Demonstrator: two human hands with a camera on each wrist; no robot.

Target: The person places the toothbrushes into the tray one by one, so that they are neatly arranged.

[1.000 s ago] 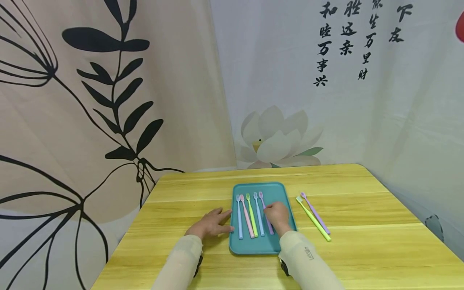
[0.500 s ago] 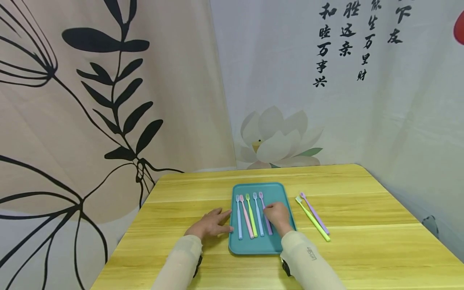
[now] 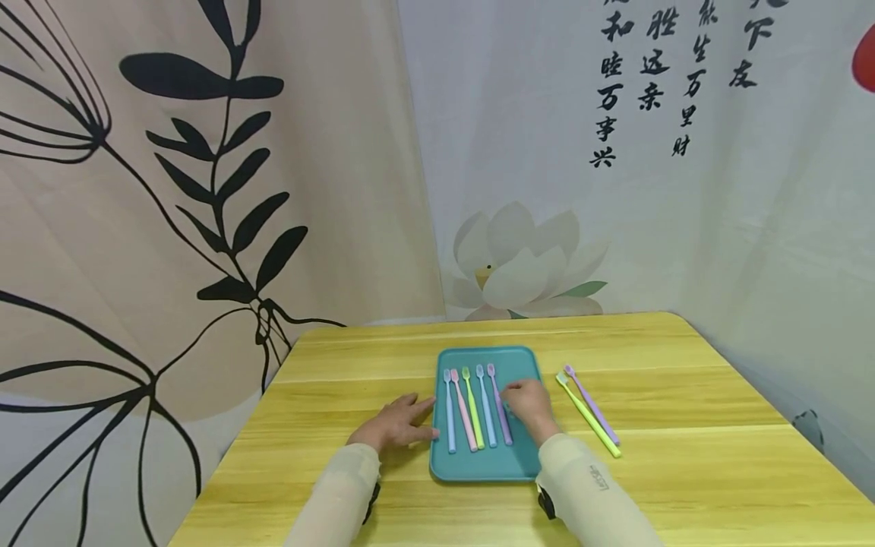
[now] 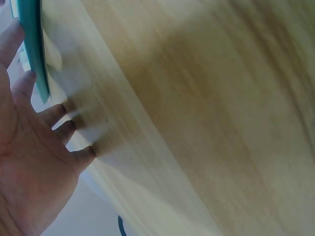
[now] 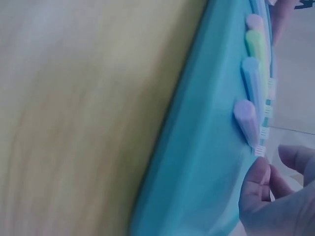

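Observation:
On the teal tray (image 3: 488, 467) several toothbrushes lie side by side, bristle ends toward the back: a blue toothbrush (image 3: 450, 425) at the left, then a pink toothbrush (image 3: 465, 414), a green toothbrush (image 3: 475, 414), another blue toothbrush (image 3: 488, 414) and a purple toothbrush (image 3: 502, 418). My left hand (image 3: 395, 424) has its fingers spread, some touching the tray's left edge. Over the tray's right part is my right hand (image 3: 529, 403), just right of the purple toothbrush. Its fingers bend loosely, and in the right wrist view nothing shows between them and the thumb.
A yellow-green toothbrush (image 3: 593, 422) and a second purple toothbrush (image 3: 596, 410) lie on the wooden table (image 3: 683, 425) right of the tray, close together at their bristle ends. A printed curtain (image 3: 355, 190) hangs behind the table.
My right hand has shifted slightly right, away from the purple toothbrush in the tray, leaving a gap beside it. My left hand stays at the tray's edge.

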